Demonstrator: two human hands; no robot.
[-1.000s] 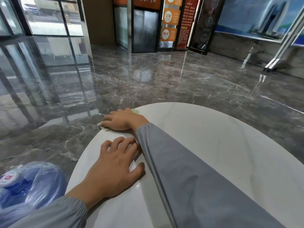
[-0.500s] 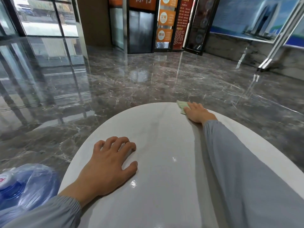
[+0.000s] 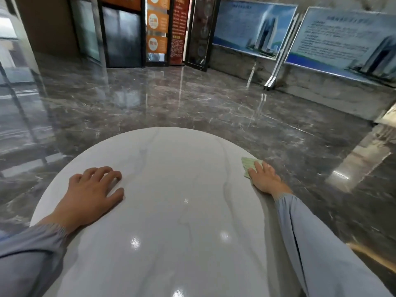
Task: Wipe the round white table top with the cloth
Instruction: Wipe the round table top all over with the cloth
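Observation:
The round white table top [image 3: 171, 211] with faint grey veins fills the lower middle of the head view. A pale green cloth [image 3: 249, 167] lies flat at its right edge. My right hand [image 3: 265, 179] presses on the cloth with straight fingers and covers most of it. My left hand [image 3: 92, 191] rests palm down on the left part of the table, fingers spread, holding nothing. Grey sleeves cover both arms.
Glossy dark marble floor [image 3: 192, 99] surrounds the table on all sides. Display boards [image 3: 255, 28] on stands line the right wall. Dark glass doors [image 3: 122, 33] and orange signs [image 3: 157, 24] stand at the back.
My right hand has swept the cloth along the far rim, from the left edge over the top to the right edge. My left hand has stayed in place.

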